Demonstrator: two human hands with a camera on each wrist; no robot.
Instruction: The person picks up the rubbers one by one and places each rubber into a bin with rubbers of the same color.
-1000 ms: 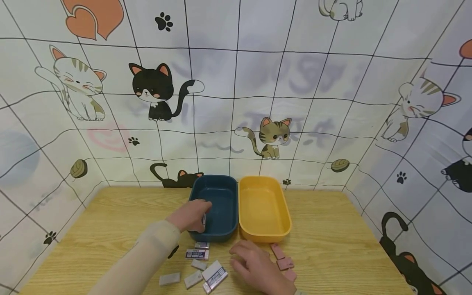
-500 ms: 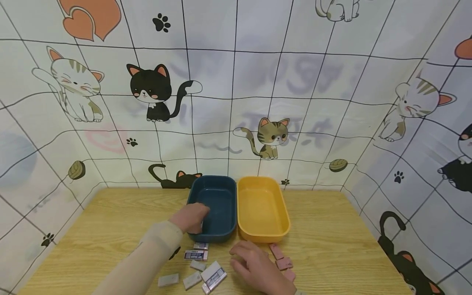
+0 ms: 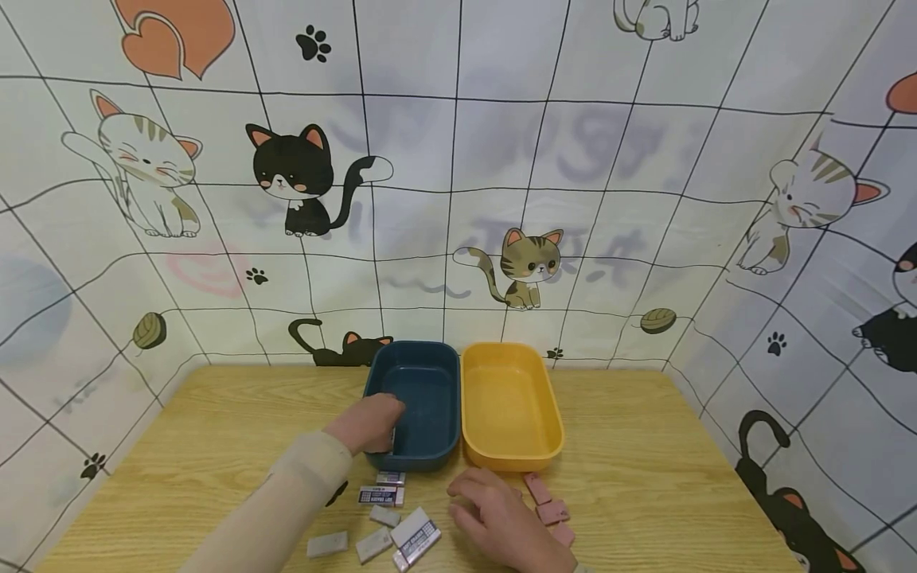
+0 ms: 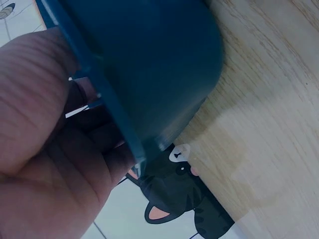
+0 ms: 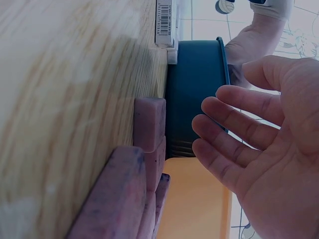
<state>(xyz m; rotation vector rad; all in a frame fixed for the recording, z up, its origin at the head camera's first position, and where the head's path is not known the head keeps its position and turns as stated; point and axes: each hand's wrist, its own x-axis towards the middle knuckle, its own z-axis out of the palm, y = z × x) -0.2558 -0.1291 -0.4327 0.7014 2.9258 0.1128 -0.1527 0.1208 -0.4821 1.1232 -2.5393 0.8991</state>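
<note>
My left hand (image 3: 367,422) reaches over the near left side of the dark blue bin (image 3: 433,398), fingers down inside it. Between thumb and fingers it pinches a small eraser, mostly hidden; a pale edge of the eraser (image 4: 83,90) shows past the bin wall in the left wrist view. My right hand (image 3: 497,517) hovers low over the table, fingers loosely bent and holding nothing. Just right of it lie several pink erasers (image 3: 552,512). To its left are white erasers, among them one in a printed sleeve (image 3: 417,543) and a bare one (image 3: 327,544).
A yellow bin (image 3: 512,398) stands against the blue bin's right side. Another sleeved eraser (image 3: 381,496) lies close in front of the blue bin. The wooden table (image 3: 645,477) meets cat-printed sheeting (image 3: 415,199) at the back and sides.
My left hand has sunk a little lower into the blue bin, and the eraser in it shows less. The right hand has stayed in place.
</note>
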